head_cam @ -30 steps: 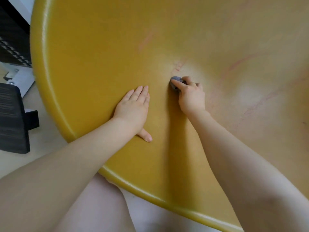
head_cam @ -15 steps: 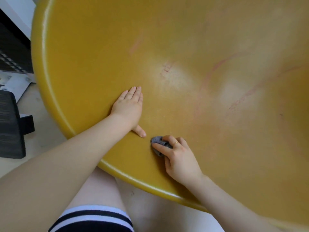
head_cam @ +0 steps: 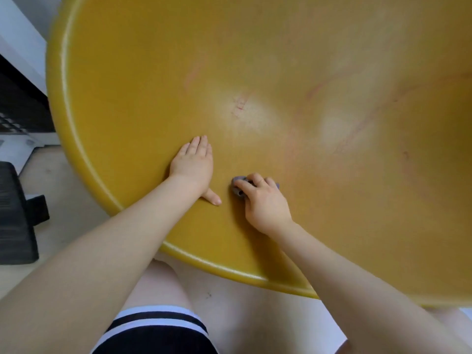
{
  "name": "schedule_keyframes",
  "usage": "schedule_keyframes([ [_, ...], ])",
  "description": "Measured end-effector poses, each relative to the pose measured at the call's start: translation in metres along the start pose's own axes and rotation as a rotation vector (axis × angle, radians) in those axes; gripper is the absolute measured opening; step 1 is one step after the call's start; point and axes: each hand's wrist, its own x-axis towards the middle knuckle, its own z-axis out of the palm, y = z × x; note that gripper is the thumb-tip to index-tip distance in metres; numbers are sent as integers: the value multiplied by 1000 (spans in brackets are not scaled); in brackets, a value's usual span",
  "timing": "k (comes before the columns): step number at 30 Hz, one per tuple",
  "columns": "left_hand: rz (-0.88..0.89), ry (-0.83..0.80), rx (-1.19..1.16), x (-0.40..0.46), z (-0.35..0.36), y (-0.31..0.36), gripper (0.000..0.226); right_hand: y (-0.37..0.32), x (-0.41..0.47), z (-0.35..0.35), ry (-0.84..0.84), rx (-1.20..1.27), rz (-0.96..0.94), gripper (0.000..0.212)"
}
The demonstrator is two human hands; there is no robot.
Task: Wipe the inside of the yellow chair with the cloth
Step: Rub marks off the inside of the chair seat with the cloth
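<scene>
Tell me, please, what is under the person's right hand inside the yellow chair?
A small grey cloth, bunched under the right hand, lies against the yellow chair. Only its edges show past the fingers; the rest, and the chair surface beneath, is covered.

The pale floor carries the yellow chair, whose bowl fills most of the view. A black chair base stands on the floor at the left, apart from it.

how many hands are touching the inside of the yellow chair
2. The left hand lies flat on the yellow chair; the right hand, beside it, holds the cloth against the chair.
</scene>
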Motion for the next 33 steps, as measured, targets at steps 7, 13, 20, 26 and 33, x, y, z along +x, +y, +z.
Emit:
schedule_keyframes([
  [7, 137, -76, -18, -3, 5, 23, 118, 2, -72, -6, 5, 112, -175, 44],
  [13, 126, -89, -32, -5, 13, 26, 126, 27, -8, 0, 96, -80, -2, 45],
  [20, 70, -86, -56, -9, 9, 33, 127, 24, -3, -14, -46, -72, 95, 42],
  [26, -45, -84, -160, -14, 9, 59, 133, 28, -79, -22, -109, 72, -124, 39],
  [33, -25, -136, -249, -19, 17, 89, 130, 107, -45, -42, 6, -305, 75, 43],
])
